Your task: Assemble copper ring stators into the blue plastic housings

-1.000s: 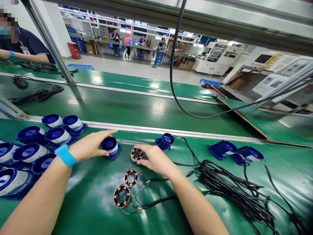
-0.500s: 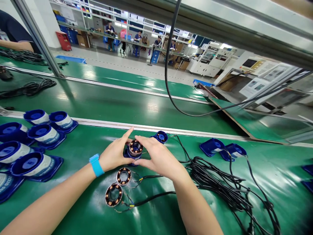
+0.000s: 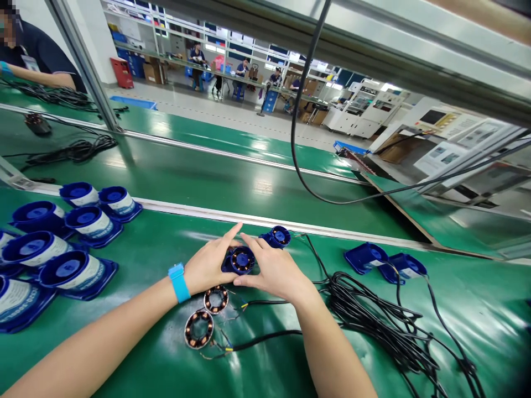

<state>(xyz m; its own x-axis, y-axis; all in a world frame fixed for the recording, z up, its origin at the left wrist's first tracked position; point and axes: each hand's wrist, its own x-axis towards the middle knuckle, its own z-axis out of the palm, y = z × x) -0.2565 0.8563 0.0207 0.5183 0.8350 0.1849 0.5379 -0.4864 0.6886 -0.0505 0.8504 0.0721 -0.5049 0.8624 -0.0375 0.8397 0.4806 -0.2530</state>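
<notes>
A blue motor housing stands on the green bench between my two hands, with a copper-wound stator sunk inside its round opening. My left hand curves around its left side, thumb along the front and index finger pointing up. From the right, my right hand closes around it, thumb at the front edge and fingers over the back. Two loose stators, a nearer one and a farther one, lie in front of my left hand, wired to black cables. Another blue housing with a stator stands just behind my right hand.
Several labelled blue housings crowd the left side. Coiled black cables spread at right, near two tipped blue housings. A metal rail runs behind my hands, and a black cable hangs ahead. A co-worker sits far left.
The stator has gone from sticking up above the housing's rim to sitting down inside it. My hands stay around the housing. The whole view has shifted slightly.
</notes>
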